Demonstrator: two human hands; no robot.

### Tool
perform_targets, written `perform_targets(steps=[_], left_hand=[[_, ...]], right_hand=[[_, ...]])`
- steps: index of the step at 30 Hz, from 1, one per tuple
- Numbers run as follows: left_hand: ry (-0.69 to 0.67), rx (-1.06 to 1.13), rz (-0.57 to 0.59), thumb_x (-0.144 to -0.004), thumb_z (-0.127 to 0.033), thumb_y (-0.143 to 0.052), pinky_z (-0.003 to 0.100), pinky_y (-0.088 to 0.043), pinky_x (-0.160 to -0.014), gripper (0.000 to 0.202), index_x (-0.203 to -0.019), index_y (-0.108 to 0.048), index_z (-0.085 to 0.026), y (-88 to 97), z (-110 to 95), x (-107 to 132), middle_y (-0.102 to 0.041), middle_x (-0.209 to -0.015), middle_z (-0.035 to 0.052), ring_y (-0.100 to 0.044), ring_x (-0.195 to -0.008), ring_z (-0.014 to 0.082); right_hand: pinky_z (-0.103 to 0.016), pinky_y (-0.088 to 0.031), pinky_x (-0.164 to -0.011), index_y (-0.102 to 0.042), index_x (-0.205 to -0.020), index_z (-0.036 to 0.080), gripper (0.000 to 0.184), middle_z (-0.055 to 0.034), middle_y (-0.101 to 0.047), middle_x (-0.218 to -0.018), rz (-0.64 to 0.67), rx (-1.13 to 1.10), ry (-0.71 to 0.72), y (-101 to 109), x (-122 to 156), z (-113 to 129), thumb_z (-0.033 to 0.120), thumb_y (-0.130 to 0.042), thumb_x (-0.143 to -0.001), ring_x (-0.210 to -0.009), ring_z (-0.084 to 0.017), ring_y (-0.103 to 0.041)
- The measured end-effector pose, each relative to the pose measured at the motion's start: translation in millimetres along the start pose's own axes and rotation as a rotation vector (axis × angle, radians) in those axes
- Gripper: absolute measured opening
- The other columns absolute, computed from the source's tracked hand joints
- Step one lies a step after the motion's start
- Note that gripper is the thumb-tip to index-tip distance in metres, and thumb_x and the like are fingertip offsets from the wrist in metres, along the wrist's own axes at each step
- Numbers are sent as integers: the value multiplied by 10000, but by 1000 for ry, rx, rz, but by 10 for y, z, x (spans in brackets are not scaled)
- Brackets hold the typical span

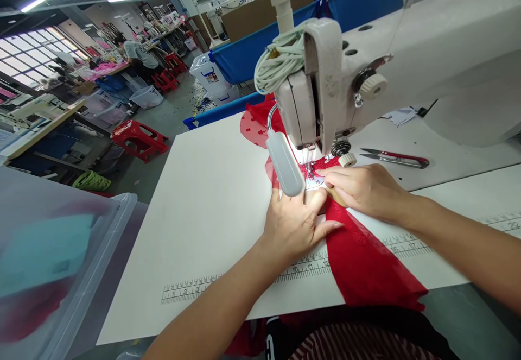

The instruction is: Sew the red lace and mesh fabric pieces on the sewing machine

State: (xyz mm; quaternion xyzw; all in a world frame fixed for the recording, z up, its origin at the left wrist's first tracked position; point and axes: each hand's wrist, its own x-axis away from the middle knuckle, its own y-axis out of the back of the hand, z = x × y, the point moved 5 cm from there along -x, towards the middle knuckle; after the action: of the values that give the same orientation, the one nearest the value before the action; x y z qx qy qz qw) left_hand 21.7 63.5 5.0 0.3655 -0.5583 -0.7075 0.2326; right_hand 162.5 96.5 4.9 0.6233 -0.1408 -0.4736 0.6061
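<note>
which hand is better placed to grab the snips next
Probably the right hand: the snips lie on the table just beyond it, on its own side. The left hand would have to cross over it.

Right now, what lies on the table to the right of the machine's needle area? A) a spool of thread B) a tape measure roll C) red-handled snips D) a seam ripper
C: the red-handled snips lie on the white table right of the needle, apart from both hands, which press the red fabric at the foot.
</note>
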Motion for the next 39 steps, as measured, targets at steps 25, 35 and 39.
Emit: perform_targets(steps=[25,35,39], left_hand=[[110,47,22,-788,-198,-463,418,-490,-824,264,-1011,-603,-178,22,32,-43,-644,-1115,137,-581,-1054,305],[235,255,-448,-840,-105,-383,373,-574,-706,318,-1083,-582,-154,285,335,-11,-646,-956,122,-646,-866,236],[310,334,-461,-853,-25,-403,315,-584,-777,422,-1231,-507,-178,202,607,-67,-648,-1118,110,-655,-993,191]], right_hand=[[-253,-311,-502,-641,-795,194,210,-27,-739,-903,29,77,-22,-40,-22,-4,95,-458,-825,-619,-144,-604],[-236,-454,-591,-593,-696,198,298,-30,-660,-711,-283,72,71,228,-117,81,-25,-407,-764,-679,-155,-622],[-257,-472,-599,-566,-674,208,319,-31,-647,-716,-310,22,-31,124,-112,-7,-26,-367,-757,-669,-156,-608]])
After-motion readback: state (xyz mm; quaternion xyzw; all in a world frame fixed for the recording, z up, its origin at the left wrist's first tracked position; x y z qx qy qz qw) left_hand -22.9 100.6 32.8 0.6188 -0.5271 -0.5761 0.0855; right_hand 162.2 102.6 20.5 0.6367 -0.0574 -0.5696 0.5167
